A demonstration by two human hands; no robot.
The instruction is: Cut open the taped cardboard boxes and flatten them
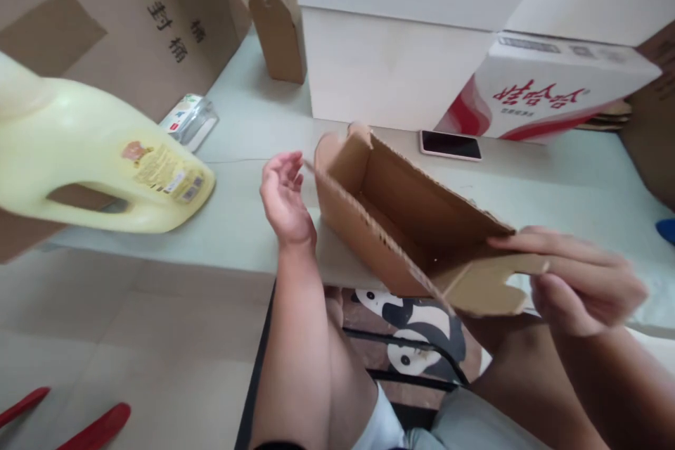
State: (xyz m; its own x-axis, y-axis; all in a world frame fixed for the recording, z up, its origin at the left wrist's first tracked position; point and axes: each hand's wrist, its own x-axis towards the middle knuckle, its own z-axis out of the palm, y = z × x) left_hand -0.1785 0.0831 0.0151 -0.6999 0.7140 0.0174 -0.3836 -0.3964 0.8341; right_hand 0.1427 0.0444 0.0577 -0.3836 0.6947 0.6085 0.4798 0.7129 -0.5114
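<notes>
An open-topped brown cardboard box rests at the table's near edge, its long side slanting down to the right. My right hand pinches the notched end flap of this box between thumb and fingers. Beside the box's left end is my left hand, palm turned up, fingers loosely curled and apart, with nothing in it. A thin string or strip runs across the table left of that hand.
A large pale yellow jug lies at the left. Behind the box are a phone, white cartons and a red-and-white carton. A small brown box and a clear packet stand further left.
</notes>
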